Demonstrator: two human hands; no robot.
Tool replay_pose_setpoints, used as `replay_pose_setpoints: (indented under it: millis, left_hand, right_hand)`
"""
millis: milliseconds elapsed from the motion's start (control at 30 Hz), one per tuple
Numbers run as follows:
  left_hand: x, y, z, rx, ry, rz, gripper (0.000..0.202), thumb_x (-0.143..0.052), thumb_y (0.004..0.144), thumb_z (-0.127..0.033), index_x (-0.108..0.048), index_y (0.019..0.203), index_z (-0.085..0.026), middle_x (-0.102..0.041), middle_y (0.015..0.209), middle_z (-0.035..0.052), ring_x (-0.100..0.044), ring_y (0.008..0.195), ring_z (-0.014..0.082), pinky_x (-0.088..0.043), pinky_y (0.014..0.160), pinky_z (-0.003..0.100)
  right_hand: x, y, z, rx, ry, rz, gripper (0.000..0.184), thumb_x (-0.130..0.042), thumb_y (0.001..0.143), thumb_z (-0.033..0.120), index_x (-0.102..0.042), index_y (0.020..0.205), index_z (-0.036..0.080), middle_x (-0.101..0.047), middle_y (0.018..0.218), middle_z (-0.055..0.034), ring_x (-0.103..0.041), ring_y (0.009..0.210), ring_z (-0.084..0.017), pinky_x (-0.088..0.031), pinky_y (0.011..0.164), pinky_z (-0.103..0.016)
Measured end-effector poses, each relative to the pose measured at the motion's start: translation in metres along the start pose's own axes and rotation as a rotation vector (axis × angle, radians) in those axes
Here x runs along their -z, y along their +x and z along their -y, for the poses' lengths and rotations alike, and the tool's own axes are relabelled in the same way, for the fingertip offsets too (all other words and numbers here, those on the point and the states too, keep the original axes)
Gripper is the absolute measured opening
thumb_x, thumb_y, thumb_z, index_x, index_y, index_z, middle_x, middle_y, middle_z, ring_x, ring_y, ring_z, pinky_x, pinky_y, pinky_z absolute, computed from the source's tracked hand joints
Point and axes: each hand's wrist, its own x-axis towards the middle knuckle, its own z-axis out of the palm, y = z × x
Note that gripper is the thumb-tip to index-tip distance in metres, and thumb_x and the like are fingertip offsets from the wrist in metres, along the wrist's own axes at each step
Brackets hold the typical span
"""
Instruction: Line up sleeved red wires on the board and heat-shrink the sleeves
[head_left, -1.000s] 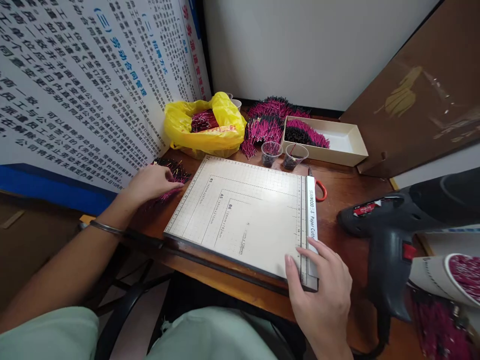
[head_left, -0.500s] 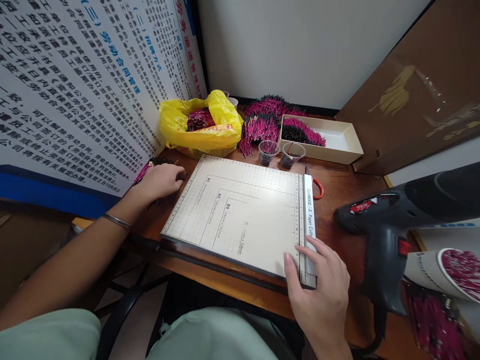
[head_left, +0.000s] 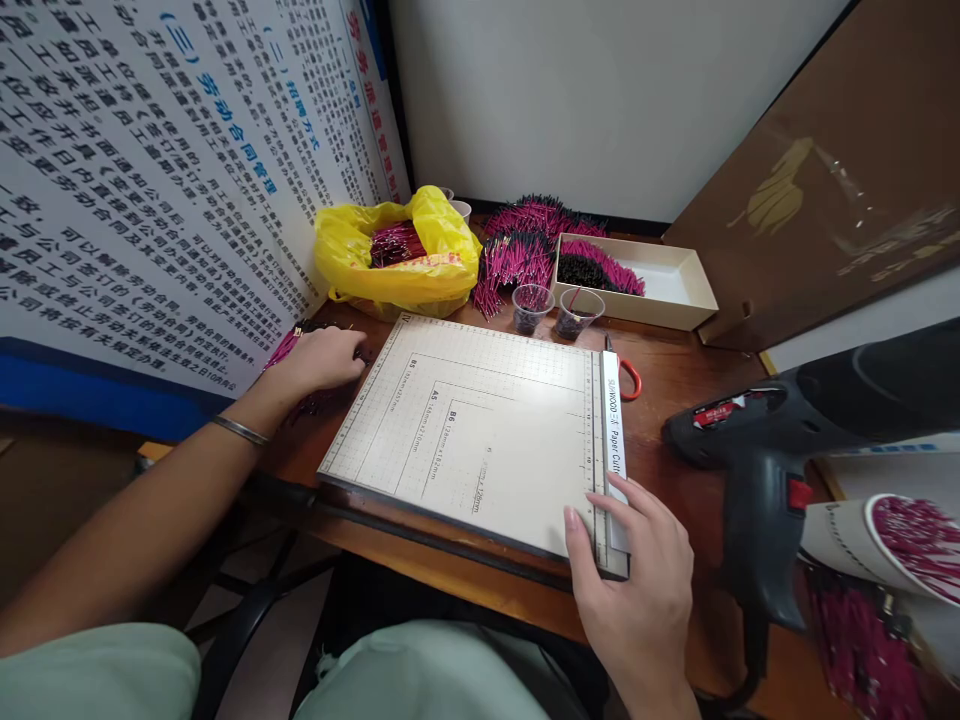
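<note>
Paper cutter (head_left: 480,420), on the bench (head_left: 667,365), near right corner partly covered by my right grip (head_left: 611,510), fingers apart. Magenta wires (head_left: 282,348), left of it, half hidden by my left grip (head_left: 324,360); whether closed, I cannot tell. Gun-shaped tool (head_left: 765,460), cut off rightward.

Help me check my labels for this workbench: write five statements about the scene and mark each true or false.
1. The right hand is at the near right corner of the flat, off-white paper-cutter board. True.
2. The left hand is on a crumpled yellow plastic bag. False: the left hand is at thin magenta-and-black wire pieces left of the board.
3. A small red-handled tool lies right of the board. True.
4. Two small clear plastic cups stand inside the cream rectangular box. False: the cups stand outside the box.
5. A black gun-shaped tool has a red trigger. True.
</note>
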Motion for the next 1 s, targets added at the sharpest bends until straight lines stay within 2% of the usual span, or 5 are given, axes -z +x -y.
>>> replay_pose_setpoints:
  millis: [267, 433, 667, 867, 1000]
  left_hand:
    - [0.013, -0.015, 0.017, -0.003, -0.025, 0.008, 0.04, -0.047, 0.08, -0.031, -0.074, 0.109, -0.026, -0.078, 0.11, 0.0047, -0.072, 0.103, 0.0291, -0.051, 0.082, 0.03]
    - [0.011, -0.02, 0.023, -0.007, -0.037, 0.02, 0.042, -0.047, 0.076, -0.027, -0.077, 0.106, -0.026, -0.079, 0.108, 0.0049, -0.071, 0.107, 0.0308, -0.052, 0.083, 0.031]
    - [0.006, 0.008, 0.02, 0.096, -0.092, -0.052, 0.054, -0.044, 0.083, -0.033, -0.069, 0.13, -0.024, -0.074, 0.127, 0.008, -0.069, 0.116, 0.0323, -0.053, 0.092, 0.034]
    - [0.004, 0.032, 0.021, 0.168, -0.106, -0.028, 0.051, -0.052, 0.081, -0.049, -0.075, 0.118, -0.023, -0.077, 0.116, 0.0115, -0.07, 0.111, 0.0353, -0.055, 0.086, 0.035]
    - [0.004, 0.038, 0.023, 0.18, -0.158, -0.006, 0.045, -0.055, 0.082, -0.05, -0.078, 0.109, -0.022, -0.078, 0.113, 0.0122, -0.071, 0.108, 0.0356, -0.055, 0.084, 0.035]
  right_hand:
    - [-0.001, -0.001, -0.001, 0.007, 0.018, -0.005, 0.018, -0.065, 0.093, 0.029, -0.063, 0.101, 0.013, -0.067, 0.113, -0.0145, -0.062, 0.108, -0.027, -0.047, 0.096, -0.04]
    - [-0.001, -0.001, -0.001, 0.01, 0.02, -0.005, 0.019, -0.064, 0.093, 0.03, -0.063, 0.102, 0.013, -0.067, 0.113, -0.0146, -0.062, 0.108, -0.027, -0.047, 0.096, -0.041]
    - [0.0, 0.0, -0.001, -0.003, 0.018, -0.001, 0.017, -0.065, 0.093, 0.029, -0.062, 0.102, 0.015, -0.068, 0.113, -0.0134, -0.062, 0.108, -0.026, -0.049, 0.094, -0.041]
    - [0.0, 0.0, 0.0, -0.011, 0.015, -0.005, 0.017, -0.064, 0.093, 0.029, -0.062, 0.102, 0.015, -0.068, 0.113, -0.0131, -0.062, 0.108, -0.025, -0.048, 0.094, -0.04]
    - [0.0, 0.001, 0.001, -0.011, 0.0, -0.003, 0.017, -0.064, 0.093, 0.029, -0.062, 0.102, 0.015, -0.068, 0.113, -0.0131, -0.061, 0.108, -0.025, -0.048, 0.094, -0.04]
